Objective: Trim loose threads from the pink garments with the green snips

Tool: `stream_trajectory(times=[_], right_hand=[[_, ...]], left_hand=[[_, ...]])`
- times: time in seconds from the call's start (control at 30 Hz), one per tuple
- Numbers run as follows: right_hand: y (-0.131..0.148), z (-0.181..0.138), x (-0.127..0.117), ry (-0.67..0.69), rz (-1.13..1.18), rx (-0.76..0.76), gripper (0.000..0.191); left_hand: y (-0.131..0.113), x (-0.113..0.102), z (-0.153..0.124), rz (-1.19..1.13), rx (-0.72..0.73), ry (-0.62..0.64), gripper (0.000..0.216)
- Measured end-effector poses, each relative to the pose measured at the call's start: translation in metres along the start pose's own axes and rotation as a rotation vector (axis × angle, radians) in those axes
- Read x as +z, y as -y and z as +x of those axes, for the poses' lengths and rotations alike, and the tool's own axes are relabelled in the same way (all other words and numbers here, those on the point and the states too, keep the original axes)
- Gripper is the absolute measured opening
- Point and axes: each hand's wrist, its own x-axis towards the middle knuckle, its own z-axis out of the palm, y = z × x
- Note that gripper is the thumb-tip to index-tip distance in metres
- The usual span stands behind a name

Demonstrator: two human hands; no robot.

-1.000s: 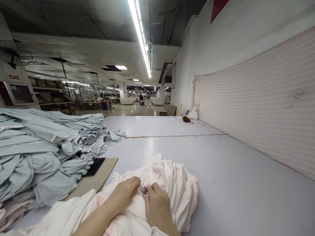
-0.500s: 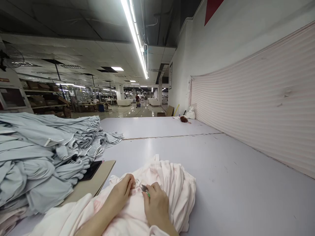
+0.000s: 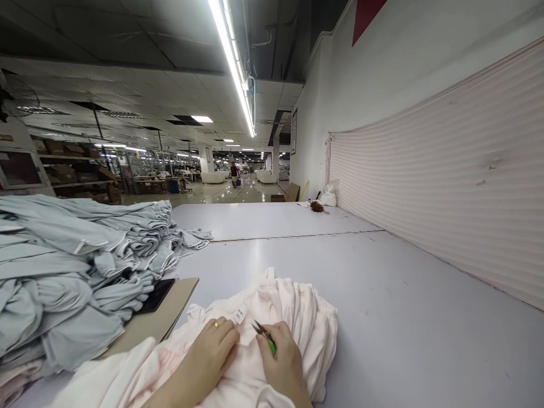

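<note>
A heap of pale pink garments lies at the table's near edge, a white label standing up on the top one. Just below that label, my left hand is closed on the top garment's cloth, a ring on one finger. My right hand grips thread snips with green on the handle. Their dark blades point up and left, a little right of the label and apart from it. What the left fingertips pinch is partly hidden.
Grey-blue garments are piled on the left. Beside them lie a dark flat device and brown cardboard. A seam crosses the pale table. A reddish-brown bundle sits at the far end; a person stands beyond.
My left hand has turned palm down and shifted slightly lower, uncovering the label. The right hand, still holding the snips, has moved a little right and down, so more of the snips shows.
</note>
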Motion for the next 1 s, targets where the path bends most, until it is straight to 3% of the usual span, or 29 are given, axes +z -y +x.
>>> stream_trajectory(times=[0.2, 0.33, 0.4, 0.5, 0.63, 0.7, 0.77, 0.9, 1.0], right_hand=[[0.002, -0.017, -0.01, 0.095, -0.085, -0.092, 0.019], [0.005, -0.016, -0.017, 0.13, -0.117, -0.116, 0.019], [0.01, -0.007, -0.024, 0.076, -0.077, -0.072, 0.019], [0.021, 0.015, -0.033, -0.009, 0.037, -0.043, 0.018], [0.031, 0.044, -0.026, 0.134, 0.157, -0.063, 0.033], [0.027, 0.048, -0.014, 0.202, 0.14, -0.047, 0.026], [0.018, 0.042, -0.003, 0.193, 0.108, -0.025, 0.017], [-0.001, 0.017, 0.013, 0.043, 0.142, -0.002, 0.022], [-0.006, 0.004, 0.016, -0.057, 0.319, 0.025, 0.023]], left_hand=[[-0.013, -0.012, 0.002, 0.137, 0.21, -0.137, 0.025], [-0.02, -0.019, 0.006, 0.059, 0.102, -0.119, 0.021], [-0.025, -0.02, 0.006, -0.04, 0.047, -0.065, 0.021], [-0.034, -0.016, 0.005, -0.113, 0.153, 0.007, 0.02], [-0.041, -0.012, 0.0, -0.099, 0.274, 0.012, 0.019], [-0.039, -0.015, -0.003, -0.133, 0.185, 0.039, 0.018], [-0.034, -0.019, -0.005, -0.197, -0.037, 0.07, 0.016], [-0.018, -0.021, -0.001, -0.355, -0.615, 0.022, 0.014], [-0.011, -0.012, 0.007, -0.537, -0.8, 0.117, 0.033]])
